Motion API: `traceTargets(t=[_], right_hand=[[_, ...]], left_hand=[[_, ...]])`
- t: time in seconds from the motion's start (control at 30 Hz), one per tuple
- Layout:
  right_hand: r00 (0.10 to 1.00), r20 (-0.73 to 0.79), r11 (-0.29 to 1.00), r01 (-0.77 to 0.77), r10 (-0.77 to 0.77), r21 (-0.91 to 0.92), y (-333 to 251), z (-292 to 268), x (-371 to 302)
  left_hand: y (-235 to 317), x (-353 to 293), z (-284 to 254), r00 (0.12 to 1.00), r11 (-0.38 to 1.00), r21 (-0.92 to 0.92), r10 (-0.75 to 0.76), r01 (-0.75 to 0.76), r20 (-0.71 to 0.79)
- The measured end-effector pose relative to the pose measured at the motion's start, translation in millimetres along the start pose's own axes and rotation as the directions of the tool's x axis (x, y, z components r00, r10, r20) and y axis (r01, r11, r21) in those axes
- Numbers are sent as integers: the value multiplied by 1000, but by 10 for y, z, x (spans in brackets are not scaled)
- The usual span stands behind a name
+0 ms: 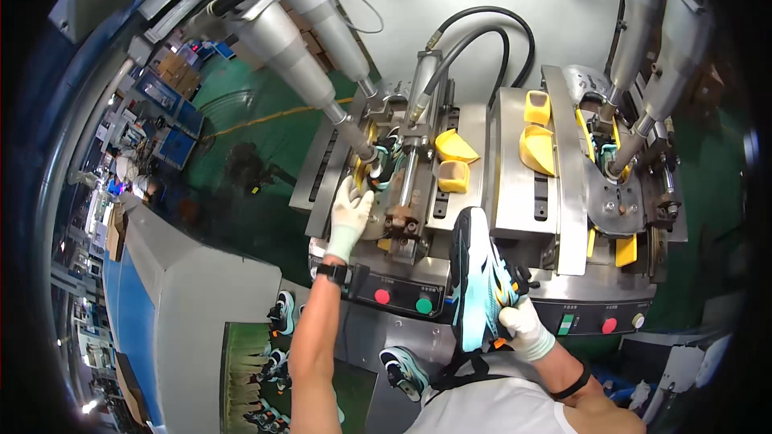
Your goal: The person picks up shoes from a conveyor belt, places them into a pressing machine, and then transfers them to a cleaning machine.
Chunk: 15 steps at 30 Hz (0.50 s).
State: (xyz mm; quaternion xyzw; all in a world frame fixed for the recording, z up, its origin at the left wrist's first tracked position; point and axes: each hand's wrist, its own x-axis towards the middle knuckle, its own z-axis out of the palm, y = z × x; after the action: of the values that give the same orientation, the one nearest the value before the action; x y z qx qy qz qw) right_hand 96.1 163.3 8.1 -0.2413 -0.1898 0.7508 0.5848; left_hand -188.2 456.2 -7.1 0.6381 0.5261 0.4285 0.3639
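My right hand (pixel 527 331), in a white glove, grips a sneaker (pixel 481 285) with a white and turquoise sole and a dark upper. The shoe stands toe up in front of the press, its sole side turned left. My left hand (pixel 351 210), also gloved, is raised at the left station of the press with its fingers stretched out and apart. Just beyond its fingertips, another turquoise and black shoe (pixel 389 162) sits clamped among the metal pads and rods, mostly hidden. Whether the fingertips touch the clamp cannot be made out.
Yellow blocks (pixel 457 146) lie on the metal plates between the stations. At the right station (pixel 615 169), pistons press down on another shoe. Buttons line the front panel (pixel 402 293). One sneaker (pixel 404 371) rests near my waist; several stand on a green rack (pixel 241 362) at lower left.
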Motion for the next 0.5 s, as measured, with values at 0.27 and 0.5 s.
traceTargets(t=[0.27,0.5], right_hand=[[981,-155,979,86,-116,-187,-25,-174,-338],[945,-280,976,116,-166,-186,-108,101,-228]], left_hand=[[-426,942,539,908,736,668,-348,108,236],[-975,1241,464,971,954,250,-200,162,131]])
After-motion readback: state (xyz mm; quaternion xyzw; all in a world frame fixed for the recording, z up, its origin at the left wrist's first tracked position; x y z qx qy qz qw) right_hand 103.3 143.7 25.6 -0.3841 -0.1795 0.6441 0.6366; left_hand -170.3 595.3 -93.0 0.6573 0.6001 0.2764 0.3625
